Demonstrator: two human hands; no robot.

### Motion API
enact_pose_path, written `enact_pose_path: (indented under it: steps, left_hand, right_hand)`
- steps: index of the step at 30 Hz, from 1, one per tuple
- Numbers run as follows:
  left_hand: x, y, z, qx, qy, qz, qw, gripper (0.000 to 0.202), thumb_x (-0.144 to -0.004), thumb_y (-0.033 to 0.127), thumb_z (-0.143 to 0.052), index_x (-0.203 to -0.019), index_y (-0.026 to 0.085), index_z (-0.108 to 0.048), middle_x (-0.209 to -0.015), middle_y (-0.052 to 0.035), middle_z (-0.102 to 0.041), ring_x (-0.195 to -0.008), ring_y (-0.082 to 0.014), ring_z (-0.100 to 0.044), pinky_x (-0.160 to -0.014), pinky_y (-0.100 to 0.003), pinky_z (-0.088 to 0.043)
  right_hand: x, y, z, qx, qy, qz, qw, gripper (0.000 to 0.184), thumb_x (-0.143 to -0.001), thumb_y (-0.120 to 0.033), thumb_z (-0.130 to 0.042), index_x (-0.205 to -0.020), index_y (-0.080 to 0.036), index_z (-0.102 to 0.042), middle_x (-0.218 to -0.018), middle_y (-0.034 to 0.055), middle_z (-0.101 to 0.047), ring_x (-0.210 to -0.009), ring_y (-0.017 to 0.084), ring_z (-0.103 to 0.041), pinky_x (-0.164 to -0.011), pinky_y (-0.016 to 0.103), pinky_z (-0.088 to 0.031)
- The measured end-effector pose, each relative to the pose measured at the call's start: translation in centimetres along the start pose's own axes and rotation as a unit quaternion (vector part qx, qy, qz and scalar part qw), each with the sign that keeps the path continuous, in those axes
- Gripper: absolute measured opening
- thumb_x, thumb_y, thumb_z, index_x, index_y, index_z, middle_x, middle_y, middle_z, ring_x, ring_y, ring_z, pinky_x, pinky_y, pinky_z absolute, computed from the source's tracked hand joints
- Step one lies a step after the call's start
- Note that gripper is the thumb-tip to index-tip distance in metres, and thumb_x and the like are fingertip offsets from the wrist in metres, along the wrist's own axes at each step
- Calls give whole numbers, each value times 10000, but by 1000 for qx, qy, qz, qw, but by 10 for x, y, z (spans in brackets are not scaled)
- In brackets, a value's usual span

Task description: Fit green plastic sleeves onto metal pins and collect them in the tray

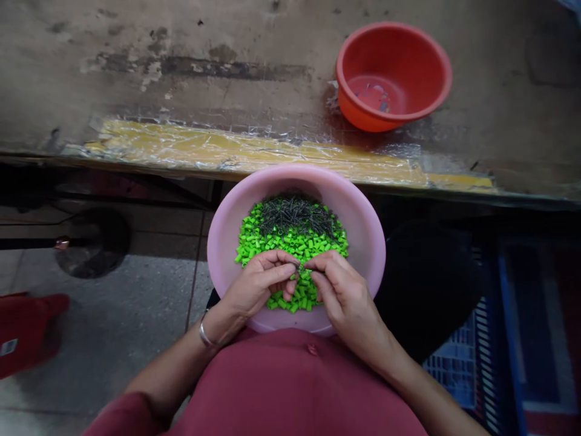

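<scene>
A pink basin [218, 242] sits at my lap, its far rim by the table's front edge. Many small bright green plastic pieces [254, 245], short and tube-like, fill its bottom. On their far side lies a heap of thin dark ridged metal pieces [295, 217], like springs or screws. My left hand [265, 281] is closed in a pinch over the green pieces, with a tiny dark item at its fingertips. Facing it, my right hand [342, 290] pinches too, its fingertips close to the left ones. What each holds is too small to name.
A red basin [394, 72] with small scraps inside stands on the worn table [181, 97]. Yellow tape [254, 148] runs along the table's front edge. Blue crates [458, 357] are low on the right. On the left floor are a red object [27, 333] and a round dark base [93, 245].
</scene>
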State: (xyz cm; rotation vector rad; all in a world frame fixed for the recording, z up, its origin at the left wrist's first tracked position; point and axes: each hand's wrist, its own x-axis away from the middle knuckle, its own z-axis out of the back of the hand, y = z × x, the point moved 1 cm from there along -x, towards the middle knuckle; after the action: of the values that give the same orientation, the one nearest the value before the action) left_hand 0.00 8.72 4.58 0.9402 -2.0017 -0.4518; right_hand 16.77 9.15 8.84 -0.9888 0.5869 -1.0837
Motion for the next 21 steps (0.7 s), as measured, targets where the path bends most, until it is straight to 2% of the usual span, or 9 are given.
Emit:
enact_pose_path:
  steps: [4,7,11,12,14,17,21]
  left_hand:
    - [-5,-2,1,-12,19,-15,1000,215,-768,319,-720,-819,158,-588,-594,27,-580,-479,-90,-534,-437,-196,-438]
    - [-6,-2,4,-100,48,-47,993,195,-811,323,-674,-889,159,-603,-598,25,-579,-491,-97,-530,-470,-212,-452]
    - [1,3,7,-251,147,-151,945,347,-793,245,-691,-1129,180,-633,-780,-3,-619,-616,-104,-561,-548,-212,-467]
    - [3,4,7,-266,146,-157,940,332,-796,243,-690,-1119,183,-648,-778,-5,-622,-620,-107,-562,-549,-213,-465]
    - [6,5,5,-254,104,-127,953,238,-809,266,-683,-1030,176,-683,-693,-1,-620,-580,-114,-563,-532,-223,-466]
    - [7,3,1,-182,31,-67,981,175,-811,294,-692,-929,167,-672,-615,5,-622,-529,-118,-578,-523,-237,-486]
    - [0,-2,0,-79,-7,-41,996,183,-812,306,-705,-888,157,-632,-607,8,-635,-497,-101,-573,-507,-223,-484]
  right_hand:
    - [0,5,1,7,19,-18,1000,190,-993,-151,-422,-1036,-204,-599,-958,59,-574,-902,192,-577,-745,344,-477]
    - [0,9,2,-2,30,-30,999,179,-998,-173,-424,-1015,-204,-600,-956,60,-587,-906,194,-578,-730,342,-471]
    - [0,11,0,-14,46,-44,998,164,-998,-188,-422,-990,-208,-585,-931,54,-592,-871,188,-571,-717,335,-463]
    - [0,11,-1,-14,45,-45,998,164,-998,-189,-420,-991,-210,-583,-928,53,-590,-866,186,-571,-717,334,-464]
    - [-1,10,-3,-7,40,-38,998,167,-999,-184,-416,-990,-213,-580,-925,51,-579,-864,185,-573,-721,332,-470]
    - [-3,7,-7,20,39,0,999,174,-992,-153,-416,-973,-212,-578,-923,53,-567,-859,183,-568,-734,333,-479]
    - [-5,3,-8,24,34,22,999,141,-978,-147,-474,-970,-201,-604,-871,37,-588,-802,164,-573,-714,318,-494]
